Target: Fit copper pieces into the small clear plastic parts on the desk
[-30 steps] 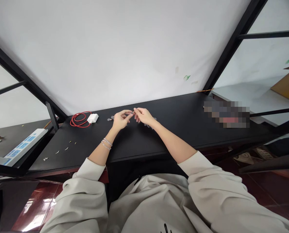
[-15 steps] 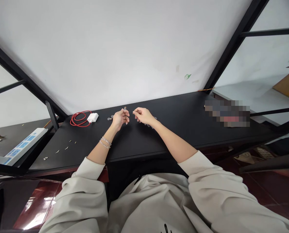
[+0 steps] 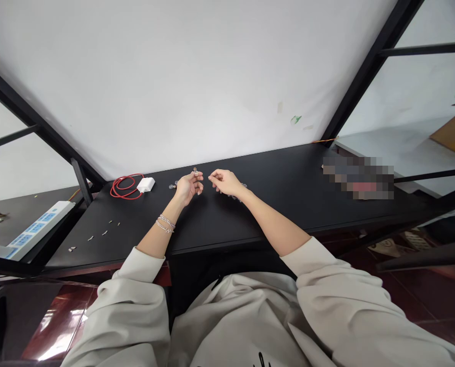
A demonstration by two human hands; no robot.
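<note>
Above the black table (image 3: 280, 188), my left hand (image 3: 189, 188) is turned palm inward, its thumb and forefinger closed on a small clear bottle with a brownish top (image 3: 195, 172). A short gap to the right, my right hand (image 3: 225, 182) has thumb and forefinger pinched together; anything between them is too small to make out. Small clear bottles (image 3: 172, 185) lie on the table just left of my left hand. More small clear pieces (image 3: 243, 185) lie partly hidden behind my right wrist.
A white adapter (image 3: 146, 185) with a coiled red cable (image 3: 116, 188) lies at the left back. Several tiny pieces (image 3: 90, 238) are scattered at the front left. A blurred-out object (image 3: 359, 178) rests at the right. Black frame bars flank the table.
The fingers of my left hand have shifted slightly around the small bottle, which sits a little further left. My right hand has barely moved.
</note>
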